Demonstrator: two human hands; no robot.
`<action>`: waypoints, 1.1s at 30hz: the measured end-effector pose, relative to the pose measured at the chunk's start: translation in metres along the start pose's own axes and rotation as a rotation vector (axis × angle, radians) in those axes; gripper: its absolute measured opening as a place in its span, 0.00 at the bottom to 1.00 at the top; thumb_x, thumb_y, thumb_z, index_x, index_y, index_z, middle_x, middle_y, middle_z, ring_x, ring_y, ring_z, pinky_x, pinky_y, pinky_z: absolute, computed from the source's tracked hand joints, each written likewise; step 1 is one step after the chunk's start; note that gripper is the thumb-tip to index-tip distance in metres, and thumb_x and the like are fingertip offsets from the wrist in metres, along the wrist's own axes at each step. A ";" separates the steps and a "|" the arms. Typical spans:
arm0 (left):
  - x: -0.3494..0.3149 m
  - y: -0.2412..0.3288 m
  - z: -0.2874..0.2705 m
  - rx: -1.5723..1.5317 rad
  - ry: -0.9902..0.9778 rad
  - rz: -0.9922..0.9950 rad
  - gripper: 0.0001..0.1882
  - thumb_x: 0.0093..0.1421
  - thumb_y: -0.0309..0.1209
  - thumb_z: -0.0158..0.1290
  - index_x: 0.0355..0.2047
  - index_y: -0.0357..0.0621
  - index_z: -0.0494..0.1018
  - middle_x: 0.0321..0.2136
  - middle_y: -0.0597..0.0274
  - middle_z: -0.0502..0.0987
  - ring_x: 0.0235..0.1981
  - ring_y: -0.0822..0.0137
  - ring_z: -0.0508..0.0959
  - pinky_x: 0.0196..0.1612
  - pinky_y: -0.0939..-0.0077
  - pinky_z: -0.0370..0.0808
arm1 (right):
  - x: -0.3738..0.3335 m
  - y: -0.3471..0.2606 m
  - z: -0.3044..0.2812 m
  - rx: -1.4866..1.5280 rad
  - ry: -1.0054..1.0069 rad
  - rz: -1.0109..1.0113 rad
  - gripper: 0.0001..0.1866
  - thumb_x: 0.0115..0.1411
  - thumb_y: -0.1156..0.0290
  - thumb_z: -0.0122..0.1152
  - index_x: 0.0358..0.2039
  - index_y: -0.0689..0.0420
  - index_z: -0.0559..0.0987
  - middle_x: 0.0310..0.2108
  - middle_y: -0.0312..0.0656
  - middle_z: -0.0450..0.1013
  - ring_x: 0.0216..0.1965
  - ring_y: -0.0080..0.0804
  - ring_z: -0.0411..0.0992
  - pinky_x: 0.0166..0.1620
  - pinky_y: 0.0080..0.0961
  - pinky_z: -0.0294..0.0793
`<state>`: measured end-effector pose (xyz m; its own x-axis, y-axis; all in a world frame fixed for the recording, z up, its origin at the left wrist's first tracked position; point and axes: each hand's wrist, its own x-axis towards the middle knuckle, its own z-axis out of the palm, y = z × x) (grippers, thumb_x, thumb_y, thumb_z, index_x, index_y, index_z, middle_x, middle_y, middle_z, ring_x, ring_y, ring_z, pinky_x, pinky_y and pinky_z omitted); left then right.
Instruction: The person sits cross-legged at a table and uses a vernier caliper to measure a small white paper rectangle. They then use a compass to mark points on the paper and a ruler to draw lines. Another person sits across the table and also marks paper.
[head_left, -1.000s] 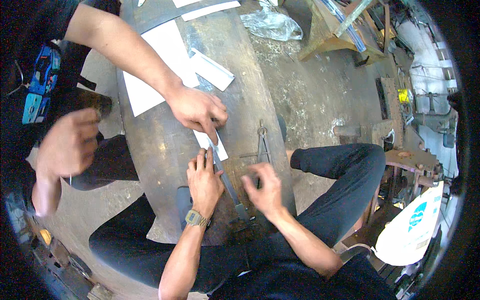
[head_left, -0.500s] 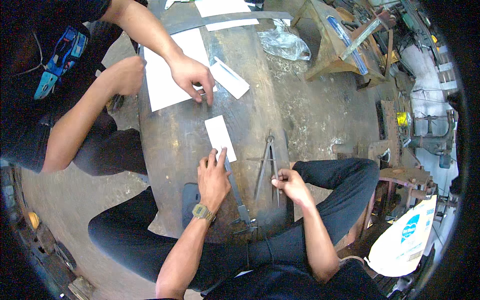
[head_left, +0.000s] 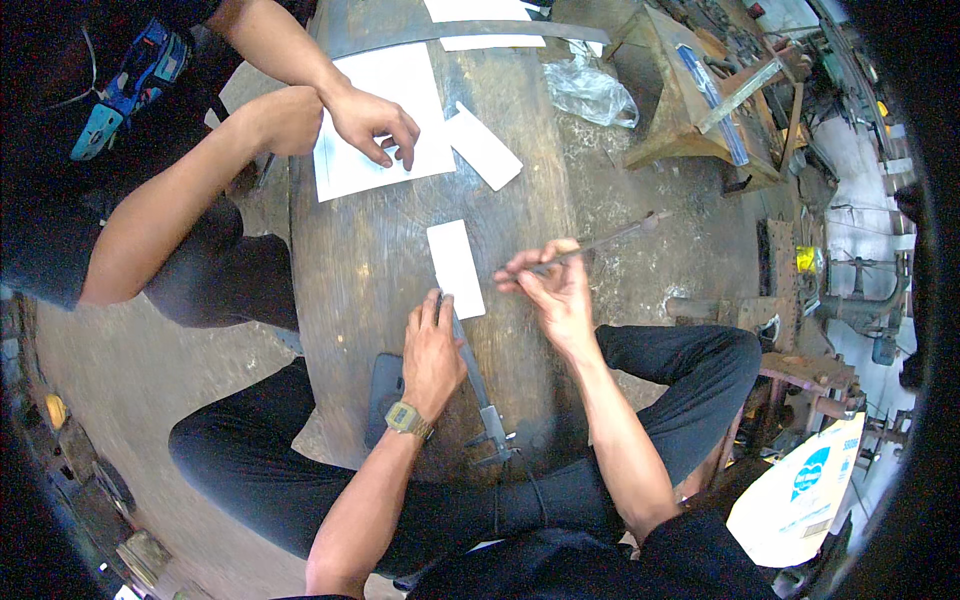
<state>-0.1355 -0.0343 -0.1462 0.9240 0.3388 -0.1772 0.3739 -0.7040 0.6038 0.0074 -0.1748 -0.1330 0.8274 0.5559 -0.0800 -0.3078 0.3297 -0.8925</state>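
Near the centre we see the wearer's left hand (head_left: 434,357) lying open, fingertips at the lower edge of a white paper strip (head_left: 455,268); below that strip lies a caliper (head_left: 489,418). Right of centre, the right hand (head_left: 562,305) grips a slim metal tool (head_left: 618,236) (slanting toward the upper right).

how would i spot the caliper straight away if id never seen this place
On the brown table, find the person's left hand, with the wristwatch. Along its right side lies the slide caliper, a slim metal bar. Its jaws, at the end nearest the person, set it apart from the plain white paper strip.
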 end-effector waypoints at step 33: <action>0.011 -0.012 0.004 0.010 0.002 0.050 0.29 0.61 0.27 0.56 0.63 0.42 0.67 0.68 0.54 0.63 0.52 0.47 0.69 0.60 0.56 0.69 | 0.049 0.044 0.021 -0.940 -0.202 -0.133 0.14 0.65 0.79 0.58 0.48 0.60 0.66 0.34 0.54 0.77 0.40 0.56 0.78 0.43 0.45 0.76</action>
<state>-0.1297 -0.0242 -0.1584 0.9415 0.3040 -0.1457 0.3280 -0.7262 0.6042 0.0245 -0.1174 -0.1665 0.7052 0.7075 0.0470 0.3561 -0.2960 -0.8863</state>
